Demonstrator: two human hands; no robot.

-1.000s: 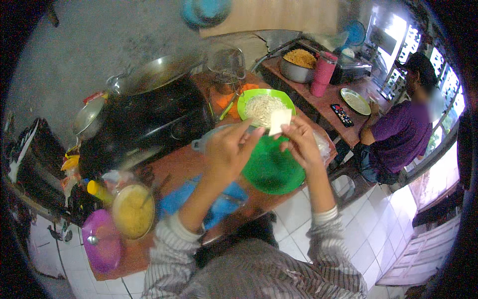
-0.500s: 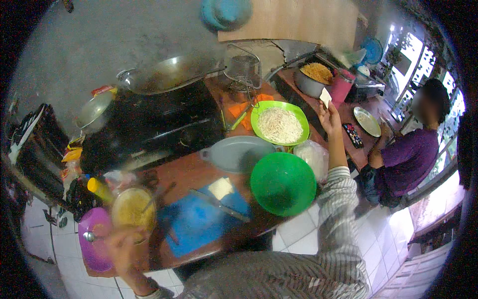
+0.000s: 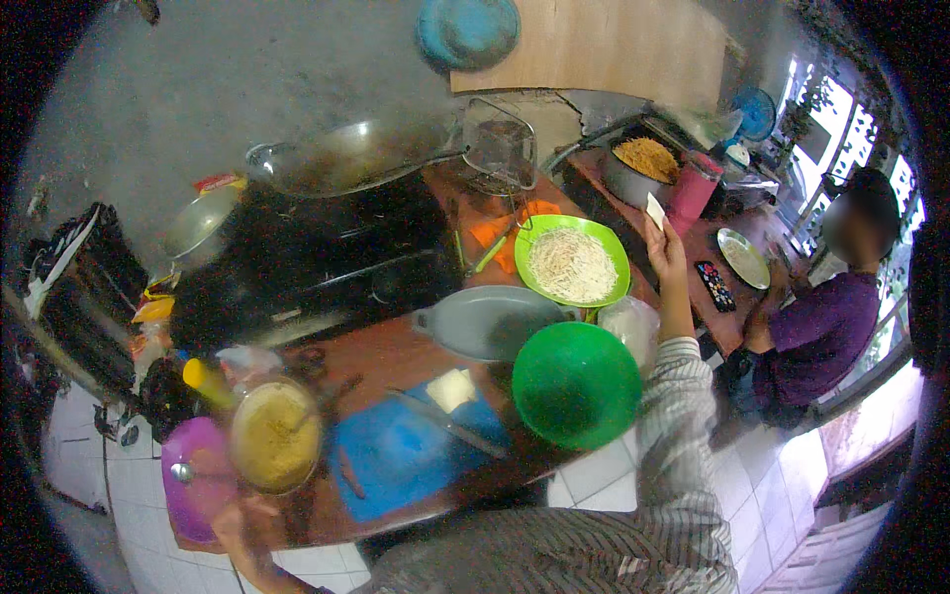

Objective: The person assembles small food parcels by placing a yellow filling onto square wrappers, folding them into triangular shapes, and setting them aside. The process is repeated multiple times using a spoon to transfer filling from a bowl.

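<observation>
Right hand — raised over the counter's far end, fingers pinched on a small pale piece, clear of the green plate of noodles. Left hand — low by the purple tub; finger spread cannot be told.

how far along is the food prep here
Done: shredded white food fills the lime plate, and a pale block sits by the knife on the blue board. In hand: right hand lifts a pale piece; left hand at the yellow-filled bowl. Left: green bowl looks empty.
</observation>
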